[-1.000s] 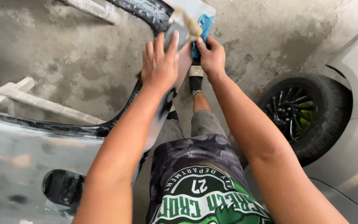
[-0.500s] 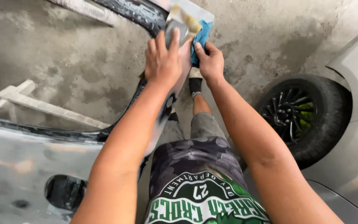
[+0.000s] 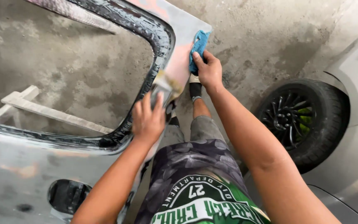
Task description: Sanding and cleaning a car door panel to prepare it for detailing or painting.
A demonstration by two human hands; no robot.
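A: What's biggest here?
B: The grey car door (image 3: 30, 166), propped above the concrete floor (image 3: 262, 37); a wheel (image 3: 299, 118) stands to the right.
A: And the hands?
B: The left hand (image 3: 148, 120) presses a blurred sanding block (image 3: 162, 89) flat to the door's edge, fingers together on it. The right hand (image 3: 209, 70) pins a blue cloth (image 3: 198, 47) there.
A: Handling?
B: Likely a stiff, light block, palmed from above; the cloth looks soft and limp.

On the grey car door (image 3: 17, 161), the left hand (image 3: 148, 120) presses a sanding pad (image 3: 162, 89) beside the window frame; the right hand (image 3: 208, 70) presses a blue cloth (image 3: 198, 45) at its edge.
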